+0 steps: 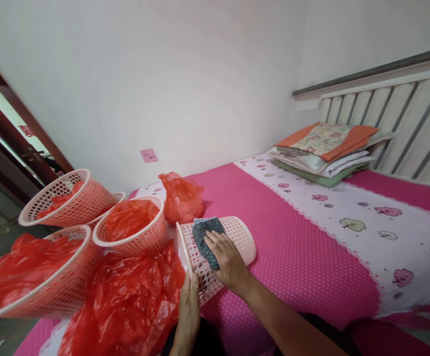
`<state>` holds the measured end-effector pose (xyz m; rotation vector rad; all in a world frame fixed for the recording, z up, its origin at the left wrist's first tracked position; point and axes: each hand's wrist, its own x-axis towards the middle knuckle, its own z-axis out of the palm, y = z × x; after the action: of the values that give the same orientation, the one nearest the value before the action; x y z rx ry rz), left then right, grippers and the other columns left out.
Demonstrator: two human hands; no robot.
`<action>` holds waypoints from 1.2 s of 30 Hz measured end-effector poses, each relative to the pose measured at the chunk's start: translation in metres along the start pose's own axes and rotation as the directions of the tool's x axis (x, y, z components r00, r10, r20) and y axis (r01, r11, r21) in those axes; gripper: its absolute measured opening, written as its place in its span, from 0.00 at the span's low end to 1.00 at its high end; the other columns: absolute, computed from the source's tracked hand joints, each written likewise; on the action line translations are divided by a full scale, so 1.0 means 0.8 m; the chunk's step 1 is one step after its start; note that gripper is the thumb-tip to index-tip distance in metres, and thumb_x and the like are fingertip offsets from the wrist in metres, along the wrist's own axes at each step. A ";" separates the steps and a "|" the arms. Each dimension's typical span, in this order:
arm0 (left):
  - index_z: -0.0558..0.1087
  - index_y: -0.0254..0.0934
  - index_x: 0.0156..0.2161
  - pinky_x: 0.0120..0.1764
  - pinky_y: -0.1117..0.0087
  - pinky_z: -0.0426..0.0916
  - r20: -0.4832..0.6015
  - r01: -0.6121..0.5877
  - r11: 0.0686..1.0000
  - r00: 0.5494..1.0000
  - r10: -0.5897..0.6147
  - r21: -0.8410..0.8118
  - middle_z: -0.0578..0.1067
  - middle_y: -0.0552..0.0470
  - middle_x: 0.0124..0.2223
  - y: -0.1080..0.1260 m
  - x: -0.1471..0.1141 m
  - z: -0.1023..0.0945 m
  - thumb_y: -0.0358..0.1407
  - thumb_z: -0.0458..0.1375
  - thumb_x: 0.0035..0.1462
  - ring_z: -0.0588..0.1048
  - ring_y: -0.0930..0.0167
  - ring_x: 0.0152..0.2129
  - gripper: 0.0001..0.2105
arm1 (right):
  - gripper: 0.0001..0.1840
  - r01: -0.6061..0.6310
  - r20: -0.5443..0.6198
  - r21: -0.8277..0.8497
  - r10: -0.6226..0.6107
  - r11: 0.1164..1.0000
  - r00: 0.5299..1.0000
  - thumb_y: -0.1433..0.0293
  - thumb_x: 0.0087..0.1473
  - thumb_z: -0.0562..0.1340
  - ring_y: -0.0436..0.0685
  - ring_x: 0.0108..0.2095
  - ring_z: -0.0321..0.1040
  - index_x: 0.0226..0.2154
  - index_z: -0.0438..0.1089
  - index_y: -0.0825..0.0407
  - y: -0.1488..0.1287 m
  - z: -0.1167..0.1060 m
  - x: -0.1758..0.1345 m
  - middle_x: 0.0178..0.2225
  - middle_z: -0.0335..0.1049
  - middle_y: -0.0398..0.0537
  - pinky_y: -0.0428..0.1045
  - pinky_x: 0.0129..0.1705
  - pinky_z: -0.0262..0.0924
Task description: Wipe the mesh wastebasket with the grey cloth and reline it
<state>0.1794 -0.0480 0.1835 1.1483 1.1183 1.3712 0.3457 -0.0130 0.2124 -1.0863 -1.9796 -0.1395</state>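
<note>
A pale pink plastic basket (pixel 239 235) with a perforated wall lies on its side on the bed, its rim toward the left. My left hand (pixel 190 306) grips the rim from the near side, thumb along the edge. Under my right hand (pixel 231 264) a dark grey cloth (pixel 206 242) is pressed flat on the basket's side, my fingers laid over it. A heap of red plastic bags (pixel 133 301) lies left of my left hand. Just behind the basket stands a bunched red plastic bag (pixel 181 198).
Several pink baskets at left hold red bags, among them an upper basket (pixel 96 200), a middle basket (pixel 153 242) and a near basket (pixel 66 291). Folded bedding (pixel 324 148) is stacked at the back right by a white slatted headboard (pixel 404 118). A wall (pixel 200 89) borders the bed (pixel 296 247).
</note>
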 end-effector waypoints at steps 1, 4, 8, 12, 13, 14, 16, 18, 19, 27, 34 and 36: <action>0.75 0.36 0.59 0.62 0.49 0.72 0.009 0.008 1.000 1.000 -0.008 -0.021 0.81 0.36 0.59 0.001 0.001 0.000 0.62 0.58 0.60 0.76 0.50 0.60 0.34 | 0.38 -0.004 0.001 0.003 0.004 1.000 1.000 0.65 0.62 0.60 0.69 0.71 0.55 0.70 0.58 0.60 0.004 0.001 -0.001 0.70 0.61 0.65 0.69 0.72 0.52; 0.76 0.37 0.58 0.58 0.48 0.76 0.017 0.031 0.998 0.999 -0.030 -0.051 0.82 0.36 0.56 0.004 0.003 -0.002 0.62 0.60 0.59 0.79 0.49 0.56 0.33 | 0.39 -0.034 -0.005 0.009 0.034 0.999 0.999 0.71 0.57 0.58 0.69 0.71 0.55 0.70 0.58 0.59 0.014 0.002 -0.003 0.70 0.61 0.64 0.69 0.72 0.51; 0.76 0.36 0.58 0.58 0.47 0.75 -0.004 0.039 0.998 0.999 -0.040 -0.040 0.84 0.35 0.52 0.004 0.003 -0.003 0.63 0.60 0.58 0.80 0.49 0.55 0.35 | 0.43 -0.099 -0.014 -0.023 0.099 0.995 0.995 0.80 0.49 0.54 0.66 0.71 0.55 0.69 0.60 0.60 0.031 0.000 -0.006 0.69 0.63 0.62 0.68 0.72 0.49; 0.75 0.35 0.59 0.60 0.45 0.73 -0.005 0.041 0.999 0.999 -0.041 -0.027 0.83 0.34 0.53 0.004 0.004 -0.007 0.62 0.59 0.60 0.80 0.49 0.54 0.35 | 0.43 -0.206 -0.011 -0.090 0.205 0.975 0.979 0.83 0.47 0.54 0.65 0.70 0.57 0.67 0.63 0.57 0.053 -0.004 -0.010 0.68 0.65 0.60 0.68 0.72 0.49; 0.75 0.35 0.60 0.60 0.45 0.72 0.007 0.048 0.999 0.999 -0.048 -0.026 0.83 0.34 0.54 0.004 0.005 -0.009 0.62 0.59 0.60 0.81 0.50 0.53 0.35 | 0.43 -0.244 -0.011 -0.103 0.244 0.964 0.970 0.83 0.48 0.54 0.65 0.70 0.58 0.67 0.63 0.56 0.058 -0.005 -0.011 0.68 0.65 0.60 0.68 0.71 0.48; 0.75 0.35 0.60 0.60 0.45 0.72 0.028 0.061 0.998 0.998 -0.060 -0.026 0.83 0.34 0.54 0.004 0.005 -0.010 0.62 0.60 0.60 0.81 0.50 0.53 0.35 | 0.42 -0.282 -0.011 -0.114 0.283 0.953 0.959 0.83 0.48 0.54 0.65 0.70 0.58 0.67 0.63 0.55 0.063 -0.006 -0.012 0.68 0.65 0.60 0.69 0.71 0.48; 0.74 0.35 0.60 0.61 0.45 0.72 0.059 0.082 0.996 0.995 -0.080 -0.029 0.84 0.35 0.52 0.004 0.006 -0.012 0.63 0.61 0.58 0.82 0.51 0.52 0.37 | 0.41 -0.353 -0.008 -0.135 0.355 0.926 0.935 0.83 0.50 0.55 0.66 0.70 0.57 0.67 0.63 0.54 0.070 -0.007 -0.014 0.69 0.65 0.59 0.70 0.70 0.49; 0.74 0.35 0.60 0.61 0.44 0.72 0.057 0.080 0.996 0.995 -0.078 -0.029 0.84 0.35 0.52 0.004 0.005 -0.011 0.63 0.60 0.59 0.82 0.51 0.52 0.36 | 0.41 -0.403 0.001 -0.159 0.408 0.902 0.913 0.83 0.51 0.55 0.67 0.70 0.57 0.67 0.63 0.54 0.077 -0.007 -0.015 0.70 0.63 0.59 0.68 0.70 0.51; 0.75 0.35 0.60 0.60 0.44 0.72 0.041 0.069 0.997 0.997 -0.068 -0.029 0.84 0.35 0.52 0.004 0.005 -0.010 0.62 0.60 0.60 0.82 0.50 0.52 0.36 | 0.40 -0.420 0.004 -0.174 0.428 0.890 0.904 0.83 0.51 0.55 0.67 0.70 0.57 0.68 0.63 0.55 0.080 -0.007 -0.015 0.70 0.62 0.60 0.67 0.69 0.53; 0.75 0.35 0.59 0.58 0.48 0.75 0.062 0.067 0.997 0.996 -0.064 -0.042 0.84 0.36 0.51 0.003 0.011 -0.012 0.63 0.61 0.59 0.82 0.51 0.51 0.36 | 0.36 -0.515 -0.007 -0.273 0.534 0.812 0.845 0.79 0.56 0.57 0.69 0.68 0.60 0.67 0.63 0.57 0.108 -0.010 -0.020 0.69 0.62 0.65 0.61 0.66 0.60; 0.73 0.34 0.59 0.55 0.47 0.77 0.043 0.056 0.997 0.998 -0.054 -0.052 0.85 0.35 0.50 0.011 0.006 -0.006 0.62 0.59 0.61 0.83 0.51 0.50 0.35 | 0.36 -0.613 0.058 -0.304 0.657 0.729 0.752 0.76 0.57 0.59 0.70 0.60 0.70 0.68 0.61 0.60 0.108 -0.038 -0.014 0.62 0.70 0.68 0.58 0.62 0.63; 0.73 0.35 0.59 0.56 0.46 0.76 0.039 0.058 0.997 0.998 -0.056 -0.051 0.85 0.35 0.50 0.012 0.005 -0.005 0.63 0.59 0.60 0.83 0.51 0.50 0.35 | 0.36 -0.654 0.089 -0.314 0.707 0.688 0.702 0.75 0.57 0.60 0.70 0.55 0.75 0.68 0.60 0.63 0.106 -0.046 -0.011 0.57 0.74 0.70 0.57 0.56 0.67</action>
<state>0.1737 -0.0451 0.1930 1.0924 1.0744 1.3220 0.4333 0.0166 0.2055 -2.0271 -1.6078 0.1308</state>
